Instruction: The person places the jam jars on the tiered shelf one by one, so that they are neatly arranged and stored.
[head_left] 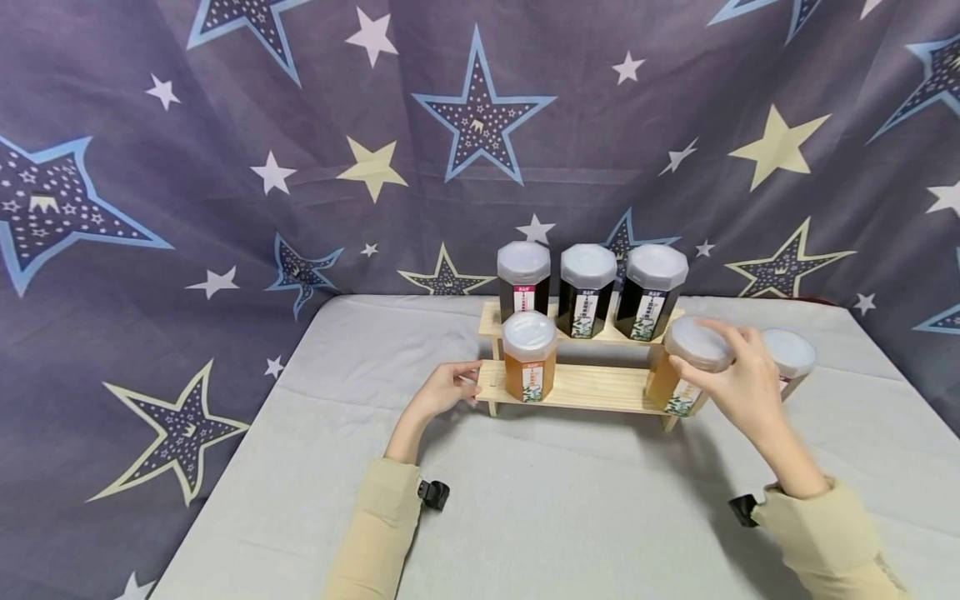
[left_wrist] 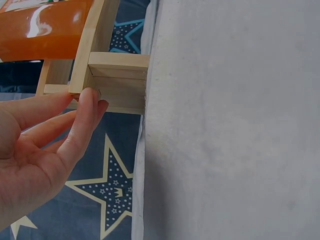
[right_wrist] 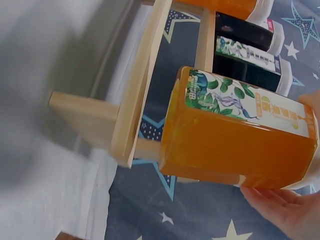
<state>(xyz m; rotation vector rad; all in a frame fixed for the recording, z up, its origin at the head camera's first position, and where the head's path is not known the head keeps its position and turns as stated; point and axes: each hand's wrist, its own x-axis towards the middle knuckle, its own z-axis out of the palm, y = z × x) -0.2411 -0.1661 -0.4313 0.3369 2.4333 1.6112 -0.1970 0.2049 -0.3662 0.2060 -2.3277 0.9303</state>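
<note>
A two-step wooden rack [head_left: 600,385] stands on the cloth. At the left end of its lower step, my left hand [head_left: 444,390] pinches the board's corner between thumb and fingers; in the left wrist view the fingertips [left_wrist: 87,100] meet the wood. My right hand [head_left: 738,375] grips an amber jar [right_wrist: 235,142] by its white lid [head_left: 697,343]. The jar leans slightly, its base close over the right end of the lower step. Another amber jar [head_left: 529,375] sits upright on that step's left part. The label of the held jar faces the front.
Three dark jars with white lids, a left one [head_left: 523,279], a middle one [head_left: 587,292] and a right one [head_left: 651,292], line the upper step. Behind my right hand another lidded jar [head_left: 789,354] stands right of the rack. A star-patterned curtain [head_left: 300,208] hangs behind the table [head_left: 540,500].
</note>
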